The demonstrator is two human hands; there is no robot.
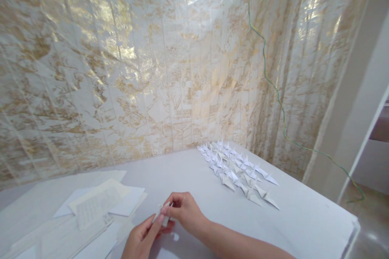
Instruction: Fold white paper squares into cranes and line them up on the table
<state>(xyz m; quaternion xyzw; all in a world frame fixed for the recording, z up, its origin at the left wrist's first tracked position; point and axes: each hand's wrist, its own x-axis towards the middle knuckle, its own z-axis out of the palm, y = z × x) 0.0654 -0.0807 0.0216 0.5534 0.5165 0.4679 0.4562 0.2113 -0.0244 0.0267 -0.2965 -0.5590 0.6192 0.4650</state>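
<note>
Near the front of the white table, both hands meet on a small piece of folded paper [165, 220]. My left hand [145, 232] pinches it from the left, thumb laid along its face. From the right, my right hand [184, 209] grips its upper part between thumb and fingers. The fingers cover much of the paper, so its exact shape is hidden. Rows of folded paper cranes [234, 166] stand farther back on the right, several of them white and some greyish.
Loose paper sheets [97, 200], some printed, lie overlapping at the left of the table [170, 170]. A gold-patterned curtain [136, 68] hangs behind. A thin green wire [281, 101] runs down past the table's right edge.
</note>
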